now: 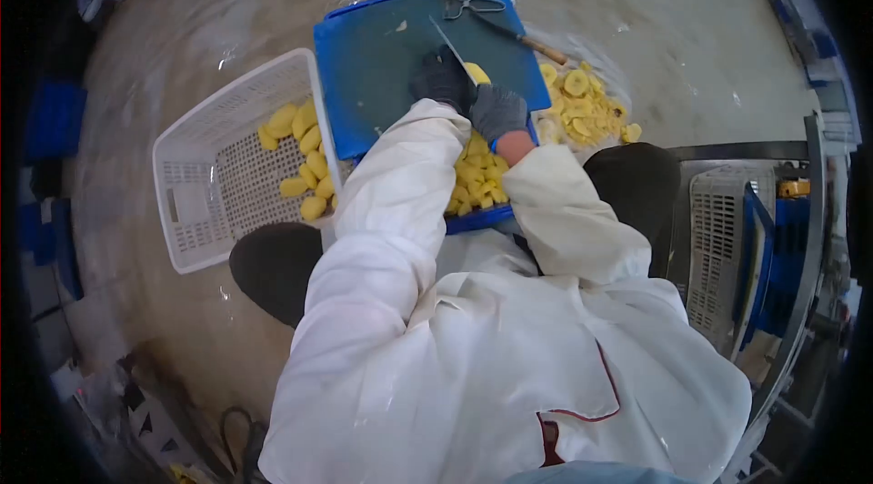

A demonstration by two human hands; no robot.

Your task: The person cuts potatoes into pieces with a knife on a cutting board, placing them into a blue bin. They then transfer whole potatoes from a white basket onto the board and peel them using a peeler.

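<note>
My left hand (441, 79), in a dark glove, is closed over the green-topped blue cutting board (368, 75); what its fingers hold is hidden. Against it lies the blade of a knife (447, 40), whose handle end is in my right hand (498, 113), gloved in grey and closed. A yellow potato piece (476, 73) shows just right of the blade, between the two hands. Cut yellow pieces (475, 176) fill a blue container below the board. On the board's far right corner rest a metal peeler-like tool (471, 5) and a long tool with a wooden handle (544, 49).
To the left stands a white plastic basket (186, 202) with several peeled potatoes (307, 120). Yellow slices and scraps (587, 111) lie on clear plastic right of the board. A metal frame (741, 152) and a white crate (714, 247) stand at the right. My knees flank the board.
</note>
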